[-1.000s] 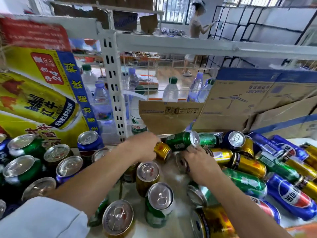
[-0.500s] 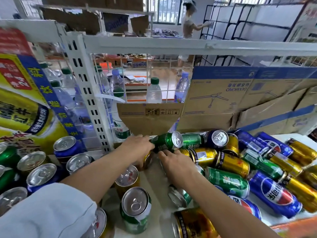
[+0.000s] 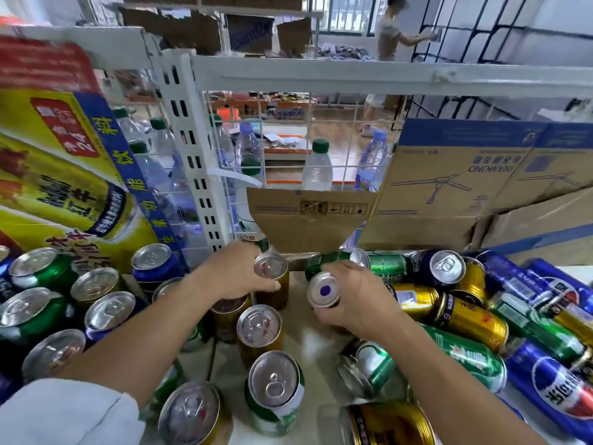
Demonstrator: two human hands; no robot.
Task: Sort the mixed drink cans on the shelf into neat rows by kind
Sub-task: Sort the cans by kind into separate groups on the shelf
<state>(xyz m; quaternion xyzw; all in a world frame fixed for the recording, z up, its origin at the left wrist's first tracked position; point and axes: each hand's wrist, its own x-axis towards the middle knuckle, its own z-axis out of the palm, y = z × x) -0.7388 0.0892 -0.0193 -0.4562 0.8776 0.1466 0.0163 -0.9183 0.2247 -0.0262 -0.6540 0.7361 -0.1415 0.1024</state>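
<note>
Watching the head feed here: the left hand [image 3: 236, 271] has its fingers curled round an upright gold metal can with a silver lid [image 3: 271, 267]. The thumb is on the near side and it grips just under the rim, close to the back edge of the white shelf board [image 3: 305, 335]. My read is that this can heads a gold row. A second upright gold can [image 3: 260, 326] stands just in front of it, and a third gold can [image 3: 192, 409] sits down by the front edge. The right hand [image 3: 362, 300] is wrapped round a tilted can with a silver end and a purple dot [image 3: 323, 290], with that end facing the camera. The fingers cover the body so I can't tell its colour, but since it's held between the row and the heap, I'd guess it's going upright next. The right end of the shelf is a jumble of lying cans, like the lying gold can [image 3: 475, 322], the lying green can [image 3: 465, 358] and the lying blue can [image 3: 555, 390]. They're all touching, so I'd call that the unsorted stock. At the left end, an upright green can [image 3: 35, 271] and an upright blue can [image 3: 154, 261] stand packed among others, which looks like the part that's already done. A brown cardboard flap [image 3: 308, 226] leans along the back edge, so the row can't go any deeper. I'd say it's roughly halfway. The risk I see is the left forearm, which passes right over the standing cans and could knock 1 down.
</note>
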